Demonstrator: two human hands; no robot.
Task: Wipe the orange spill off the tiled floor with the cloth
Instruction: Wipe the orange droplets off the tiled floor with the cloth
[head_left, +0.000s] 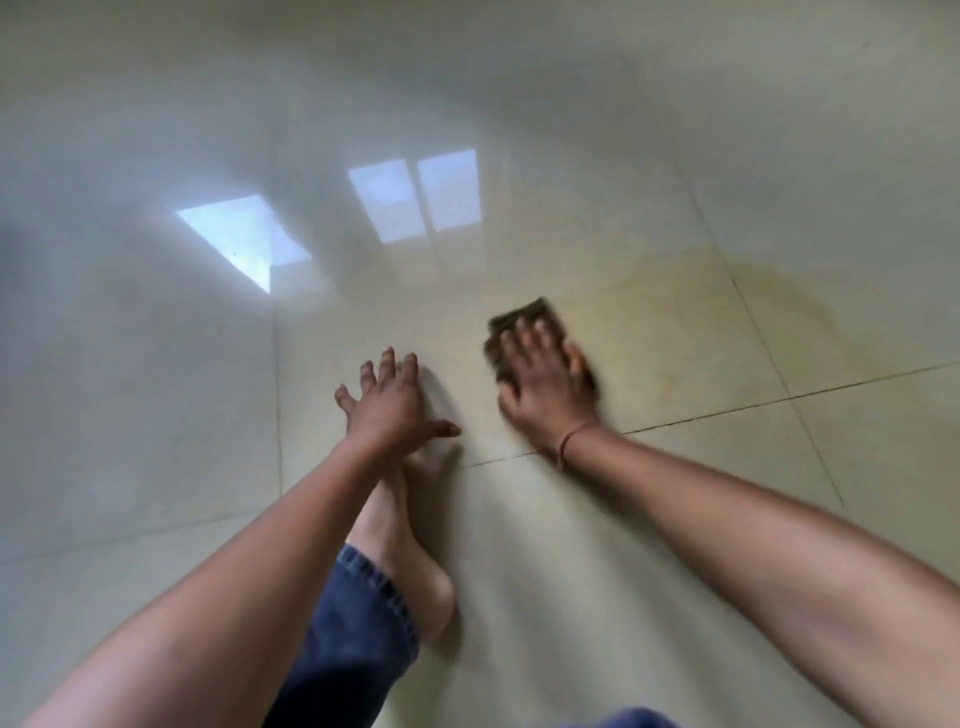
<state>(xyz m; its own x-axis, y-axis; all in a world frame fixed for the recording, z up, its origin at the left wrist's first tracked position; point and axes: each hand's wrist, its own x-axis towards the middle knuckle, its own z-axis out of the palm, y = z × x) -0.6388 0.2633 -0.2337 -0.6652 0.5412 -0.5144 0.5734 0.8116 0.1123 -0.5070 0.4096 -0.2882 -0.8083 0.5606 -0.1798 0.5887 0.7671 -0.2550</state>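
Floor (649, 561): glossy cream tiles w/ thin dark grout lines; one line runs just under the R wrist, another goes diagonally away on the right. Bare tile on all sides of the cloth, esp. far and right. Bright window reflections (415, 197) far-left of the hands.

Cloth (524, 318): brown, folded roughly rectangular, flat on the tile under the right hand (545, 387). Fingers straight and spread, palm pressing down, no curl round it. The cloth's far edge and right side stick out past the fingers. Hand and cloth are motion-blurred. Thin band (571, 437) on that wrist.

Orange spill (727, 280): faint yellow-orange film, right of and beyond the cloth; can't tell if the cloth overlaps its edge.

Left hand (387, 405): splayed flat on tile, left of the cloth, apart from it. Bare foot (410, 551) below it, denim hem (363, 597).
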